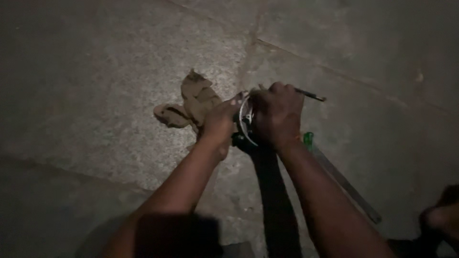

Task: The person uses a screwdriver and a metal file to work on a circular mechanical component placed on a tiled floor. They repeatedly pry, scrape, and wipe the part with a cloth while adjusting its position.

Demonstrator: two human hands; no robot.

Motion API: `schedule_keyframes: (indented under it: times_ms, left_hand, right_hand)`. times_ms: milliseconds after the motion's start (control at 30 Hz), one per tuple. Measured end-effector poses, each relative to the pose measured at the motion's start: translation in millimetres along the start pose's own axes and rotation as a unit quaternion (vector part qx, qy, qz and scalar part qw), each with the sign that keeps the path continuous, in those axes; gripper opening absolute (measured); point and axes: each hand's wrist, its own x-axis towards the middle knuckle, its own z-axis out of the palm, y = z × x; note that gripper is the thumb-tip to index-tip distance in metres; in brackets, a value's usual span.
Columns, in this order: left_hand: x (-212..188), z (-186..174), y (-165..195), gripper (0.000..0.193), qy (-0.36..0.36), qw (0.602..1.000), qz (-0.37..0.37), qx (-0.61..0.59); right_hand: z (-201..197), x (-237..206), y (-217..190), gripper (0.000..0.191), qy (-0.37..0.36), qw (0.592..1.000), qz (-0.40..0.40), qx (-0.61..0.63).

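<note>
Two bare hands are closed around one small round metal part with a bright silvery rim (pixel 245 119), held just above a speckled grey stone floor (pixel 95 95) in very dim light. The left hand (pixel 219 123) is curled against the left side of the part, fingers wrapped and thumb on top. The right hand (pixel 277 114) is clenched over its right side, and a thin dark rod-like tool (pixel 311 95) is gripped in the same fist, its tip sticking out to the far right. A long dark flat strip (pixel 275 200) runs from under the part toward the near edge, between the forearms.

A crumpled tan cloth rag (pixel 191 102) lies on the floor just left of the hands. A small green object (pixel 308 139) and a long grey flat bar (pixel 346 184) lie to the right, close to the right wrist.

Slipping is judged the main risk: with the thin tool pressed near the fingers of the left hand, a sudden give could drive its tip into them. The poor light is likely to hide small pieces, so anything dropped on the speckled floor could be lost. The bar beside the wrist could be knocked or snagged by the forearm.
</note>
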Motion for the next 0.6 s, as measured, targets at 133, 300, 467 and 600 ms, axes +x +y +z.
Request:
schedule_keyframes:
  times_ms: [133,300,467,600]
  left_hand:
    - [2.1,0.3,0.5,0.041,0.026,0.999,-0.028,0.027]
    - [-0.7,1.7,3.3,0.042,0.03,0.998,-0.051,0.037]
    - [-1.1,5.3,4.3,0.038,-0.004,0.999,0.026,-0.029]
    - [-0.1,4.3,3.5,0.036,0.001,0.999,0.007,-0.034]
  right_hand:
    - [-8.5,-4.5,-1.7,0.036,-0.055,0.996,-0.054,0.04]
    - [-12.1,-2.3,-9.3,0.038,-0.071,0.997,-0.015,0.03]
    - [-28.7,-22.9,-21.6,0.04,-0.041,0.99,-0.091,0.101]
    - [-26.9,-31.4,-16.7,0.051,-0.063,0.991,-0.083,0.085]
